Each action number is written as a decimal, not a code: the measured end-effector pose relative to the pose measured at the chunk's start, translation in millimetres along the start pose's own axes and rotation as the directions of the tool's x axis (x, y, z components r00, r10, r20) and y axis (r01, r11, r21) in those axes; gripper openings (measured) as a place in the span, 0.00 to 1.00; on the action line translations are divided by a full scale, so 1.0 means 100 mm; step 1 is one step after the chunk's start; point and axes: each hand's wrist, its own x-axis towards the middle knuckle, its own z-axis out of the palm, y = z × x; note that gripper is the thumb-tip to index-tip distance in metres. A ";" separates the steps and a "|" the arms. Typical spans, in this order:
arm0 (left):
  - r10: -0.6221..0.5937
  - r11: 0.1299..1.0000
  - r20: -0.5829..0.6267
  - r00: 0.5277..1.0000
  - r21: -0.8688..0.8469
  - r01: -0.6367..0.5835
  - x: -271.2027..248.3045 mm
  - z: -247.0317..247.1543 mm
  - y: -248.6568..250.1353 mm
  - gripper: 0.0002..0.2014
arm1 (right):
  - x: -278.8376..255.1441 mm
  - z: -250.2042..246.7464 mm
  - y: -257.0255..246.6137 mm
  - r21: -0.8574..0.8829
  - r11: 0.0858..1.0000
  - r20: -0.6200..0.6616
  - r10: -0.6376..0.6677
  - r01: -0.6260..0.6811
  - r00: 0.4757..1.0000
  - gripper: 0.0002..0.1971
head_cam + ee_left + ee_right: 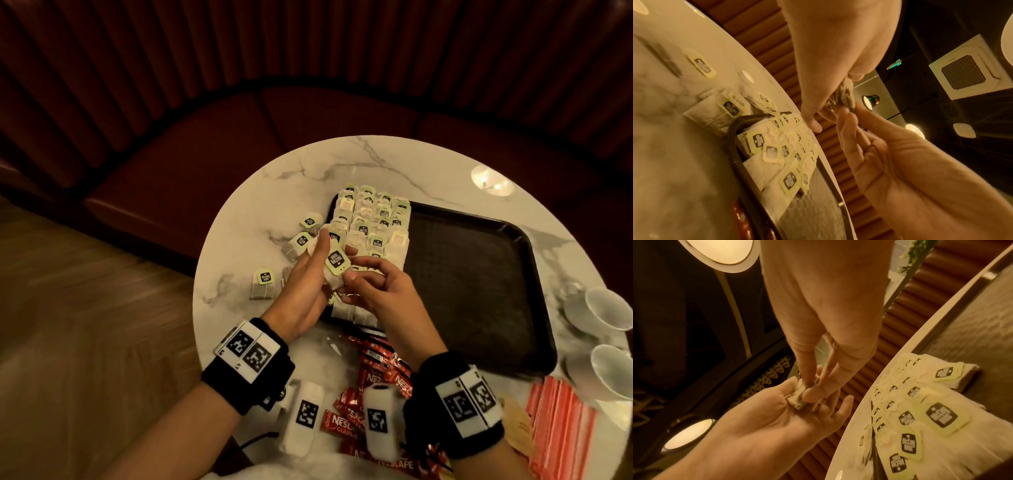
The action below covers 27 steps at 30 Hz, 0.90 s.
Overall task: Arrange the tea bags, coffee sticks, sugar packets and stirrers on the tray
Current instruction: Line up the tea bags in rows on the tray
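Holding one tea bag (336, 265) between them above the tray's (479, 274) near-left corner, both hands meet: left hand (308, 284) cradles the pouch, right hand (373, 287) pinches its edge. Light, limp and likely tearable paper; better gripped by the pouch body than by the tag.

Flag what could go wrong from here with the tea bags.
Both hands, left and right, pinch one tea bag above the tray; its string might snag the packed rows. Loose tea bags sit near the table edge and could get swept off.
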 end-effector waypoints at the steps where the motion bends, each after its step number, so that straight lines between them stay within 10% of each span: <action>1: -0.006 0.999 0.010 1.000 -0.035 0.006 0.00 -0.01 0.01 0.29 | 0.00 -0.02 -0.01 -0.004 1.000 -0.014 -0.016 0.016 1.000 0.13; 17: 0.144 0.989 0.073 0.987 -0.054 -0.140 0.00 -0.10 0.06 0.15 | -0.09 -0.25 -0.23 -0.168 0.978 -0.034 -0.127 0.120 0.991 0.09; 27: 0.000 0.994 -0.032 1.000 -0.113 -0.004 0.05 -0.15 0.08 0.11 | 0.18 -0.62 -0.12 -0.045 0.998 -0.256 -0.057 0.047 0.965 0.09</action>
